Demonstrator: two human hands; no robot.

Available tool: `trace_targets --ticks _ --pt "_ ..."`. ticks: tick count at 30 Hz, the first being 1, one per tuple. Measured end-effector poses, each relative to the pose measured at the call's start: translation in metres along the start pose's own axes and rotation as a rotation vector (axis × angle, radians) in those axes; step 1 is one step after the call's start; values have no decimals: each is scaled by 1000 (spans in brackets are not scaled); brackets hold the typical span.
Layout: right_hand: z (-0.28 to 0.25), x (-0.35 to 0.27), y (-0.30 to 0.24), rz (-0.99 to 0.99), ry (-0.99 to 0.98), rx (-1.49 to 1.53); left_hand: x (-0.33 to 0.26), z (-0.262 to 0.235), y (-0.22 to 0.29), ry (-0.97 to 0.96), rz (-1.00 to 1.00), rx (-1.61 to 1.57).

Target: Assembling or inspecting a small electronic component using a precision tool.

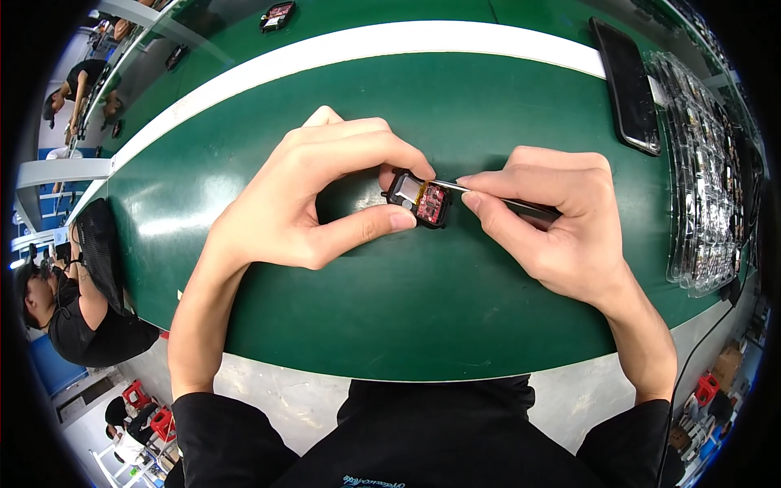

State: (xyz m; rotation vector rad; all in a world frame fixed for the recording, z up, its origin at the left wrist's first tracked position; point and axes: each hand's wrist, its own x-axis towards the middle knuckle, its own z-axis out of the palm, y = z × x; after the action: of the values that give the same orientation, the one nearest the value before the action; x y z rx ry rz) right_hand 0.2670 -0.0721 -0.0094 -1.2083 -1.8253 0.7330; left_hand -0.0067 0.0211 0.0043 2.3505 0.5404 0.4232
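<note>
My left hand (325, 187) pinches a small black watch-like case (441, 221) between thumb and fingers, over the green tabletop. The case is open and tilted; inside it sit a red circuit board (434, 203), a silvery rectangular part (409, 189) and a strip of amber tape. My right hand (553, 211) is closed round a pair of tweezers (508, 202) with a dark body. Their thin metal tip reaches the upper edge of the case, beside the red board. What the tip touches there is too small to make out.
On the right, a stack of clear plastic trays (700, 179) holds many small parts. A black phone (626, 85) lies beside it. A white rail (366, 45) crosses the far side of the green table (390, 317); another small case (277, 16) lies beyond. A person (81, 309) sits at the left.
</note>
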Motion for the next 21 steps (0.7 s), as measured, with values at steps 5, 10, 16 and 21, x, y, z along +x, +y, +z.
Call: trace_targets --ticks 5,10,16,21 --pt "0 -1 1 5 2 -11 -1 -1 1 -8 -10 4" --pt "1 -2 0 -15 18 -39 1 -1 3 -2 -31 -10" --pt "3 -3 2 -33 18 -5 0 1 3 14 -49 -42" --pt "-3 -3 0 -52 26 -27 1 2 3 36 -33 -58"
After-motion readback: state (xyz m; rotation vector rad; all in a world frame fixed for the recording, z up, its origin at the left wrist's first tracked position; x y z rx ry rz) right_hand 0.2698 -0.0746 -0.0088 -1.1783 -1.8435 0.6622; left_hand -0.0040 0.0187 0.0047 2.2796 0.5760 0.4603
